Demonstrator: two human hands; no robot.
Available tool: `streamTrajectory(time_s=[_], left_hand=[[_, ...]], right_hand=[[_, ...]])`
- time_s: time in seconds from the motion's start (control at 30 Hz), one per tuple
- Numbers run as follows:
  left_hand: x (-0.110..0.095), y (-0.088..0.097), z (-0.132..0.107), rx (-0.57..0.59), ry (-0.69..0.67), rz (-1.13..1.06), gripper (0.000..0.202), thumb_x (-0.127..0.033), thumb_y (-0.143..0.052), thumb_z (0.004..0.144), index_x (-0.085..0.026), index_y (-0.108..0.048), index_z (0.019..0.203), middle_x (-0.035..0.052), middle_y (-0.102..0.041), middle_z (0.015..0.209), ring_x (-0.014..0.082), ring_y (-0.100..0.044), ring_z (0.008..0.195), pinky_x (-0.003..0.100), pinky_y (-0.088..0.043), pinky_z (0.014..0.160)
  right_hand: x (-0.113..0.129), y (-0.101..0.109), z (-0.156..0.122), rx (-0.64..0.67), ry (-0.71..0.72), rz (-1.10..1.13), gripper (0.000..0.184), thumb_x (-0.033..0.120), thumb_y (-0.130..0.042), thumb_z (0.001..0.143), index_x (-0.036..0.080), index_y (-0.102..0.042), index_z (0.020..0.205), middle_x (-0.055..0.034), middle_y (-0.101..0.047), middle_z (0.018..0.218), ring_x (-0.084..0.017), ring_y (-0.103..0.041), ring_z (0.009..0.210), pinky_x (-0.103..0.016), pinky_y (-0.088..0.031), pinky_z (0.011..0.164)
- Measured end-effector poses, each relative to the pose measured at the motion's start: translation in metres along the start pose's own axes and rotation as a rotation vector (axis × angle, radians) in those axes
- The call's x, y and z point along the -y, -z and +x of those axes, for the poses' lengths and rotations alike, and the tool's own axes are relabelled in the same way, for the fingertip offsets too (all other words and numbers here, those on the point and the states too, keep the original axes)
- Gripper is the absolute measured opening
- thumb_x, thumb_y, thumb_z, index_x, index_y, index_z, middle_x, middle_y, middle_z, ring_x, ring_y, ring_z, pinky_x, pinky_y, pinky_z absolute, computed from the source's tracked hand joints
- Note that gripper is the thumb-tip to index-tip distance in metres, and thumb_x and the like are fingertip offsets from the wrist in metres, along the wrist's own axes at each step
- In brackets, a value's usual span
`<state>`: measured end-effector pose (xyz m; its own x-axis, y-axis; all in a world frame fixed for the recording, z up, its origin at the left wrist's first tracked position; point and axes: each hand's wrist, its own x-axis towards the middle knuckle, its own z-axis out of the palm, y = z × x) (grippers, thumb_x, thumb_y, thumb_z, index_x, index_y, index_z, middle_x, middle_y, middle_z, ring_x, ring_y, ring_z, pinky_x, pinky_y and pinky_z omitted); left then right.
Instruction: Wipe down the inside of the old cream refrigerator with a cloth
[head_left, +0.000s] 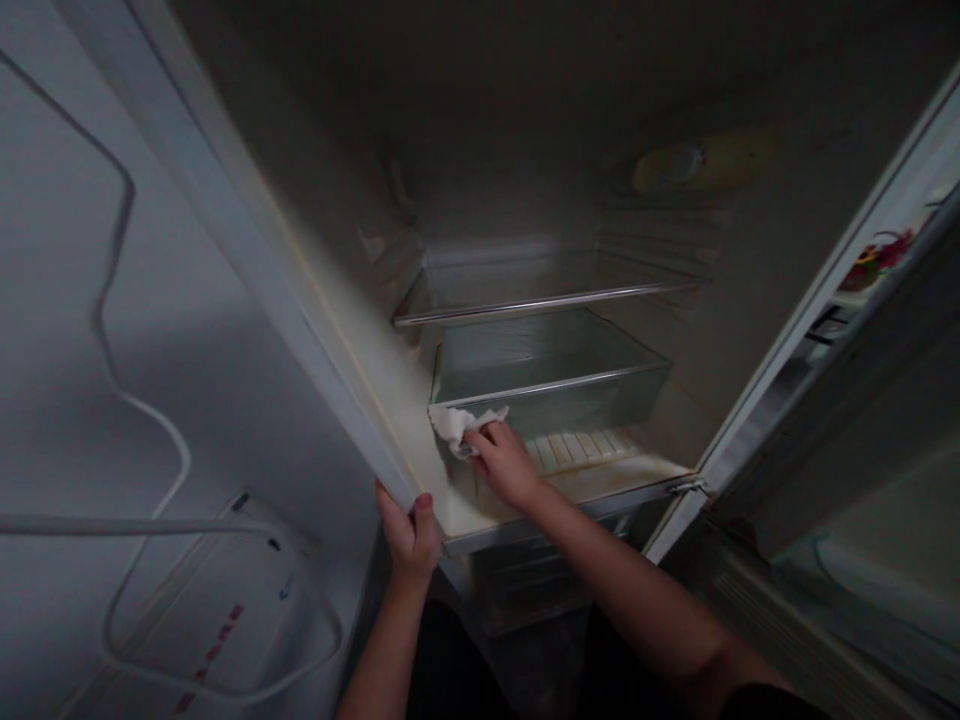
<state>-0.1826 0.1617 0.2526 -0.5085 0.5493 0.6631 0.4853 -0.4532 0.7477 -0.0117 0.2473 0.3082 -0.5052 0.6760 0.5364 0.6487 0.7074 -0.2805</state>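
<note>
Inside an open refrigerator (315, 290), my right hand (506, 465) is closed on a crumpled white cloth (453, 428). The cloth lies against the front left corner of a clear drawer (585, 402), just under its rim. Lower and to the left, my left hand (409, 535) grips the front edge of the refrigerator's side wall, its thumb on the near face and the other fingers partly hidden behind the edge. A glass shelf (547, 298) with a shiny front trim sits above the drawer. The ribbed bottom (574, 450) shows yellowish stains.
The refrigerator door (870, 480) stands open on the right, with a hinge (688, 487) at the lower corner. Below is another, darker compartment (532, 580). A white cable (180, 450) loops along the left. Colourful flowers (877, 258) show through a gap at right.
</note>
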Motion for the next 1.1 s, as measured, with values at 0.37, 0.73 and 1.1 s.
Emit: streamTrajectory(time_s=[0.37, 0.73, 1.1], left_hand=[[-0.007, -0.004, -0.002, -0.033, -0.063, -0.033, 0.081, -0.056, -0.064, 0.094, -0.017, -0.036, 0.159, 0.0189, -0.064, 0.137, 0.0280, -0.066, 0.118, 0.040, -0.050, 0.107], [-0.005, -0.002, -0.004, -0.017, -0.055, -0.003, 0.077, -0.058, -0.063, 0.094, -0.016, -0.040, 0.155, 0.0186, -0.063, 0.136, 0.0261, -0.068, 0.114, 0.040, -0.053, 0.103], [0.000, 0.001, -0.003, 0.060, -0.036, -0.014, 0.083, -0.059, -0.062, 0.095, -0.014, -0.034, 0.158, 0.0235, -0.060, 0.142, 0.0299, -0.067, 0.122, 0.042, -0.053, 0.105]], right_hand=[[-0.168, 0.110, -0.075, -0.205, -0.819, -0.468, 0.044, 0.033, -0.055, 0.099, 0.007, -0.055, 0.133, -0.0212, -0.060, 0.122, -0.027, -0.062, 0.096, -0.032, -0.045, 0.073], [-0.057, 0.036, -0.060, 0.194, -0.323, -0.178, 0.020, 0.029, -0.058, 0.099, 0.019, -0.075, 0.104, -0.0125, -0.064, 0.117, -0.030, -0.054, 0.114, -0.040, -0.047, 0.091], [0.045, -0.033, -0.061, 0.132, -0.139, -0.073, 0.056, 0.040, -0.062, 0.098, 0.019, -0.056, 0.149, -0.0211, -0.049, 0.152, -0.036, -0.048, 0.134, -0.051, -0.046, 0.107]])
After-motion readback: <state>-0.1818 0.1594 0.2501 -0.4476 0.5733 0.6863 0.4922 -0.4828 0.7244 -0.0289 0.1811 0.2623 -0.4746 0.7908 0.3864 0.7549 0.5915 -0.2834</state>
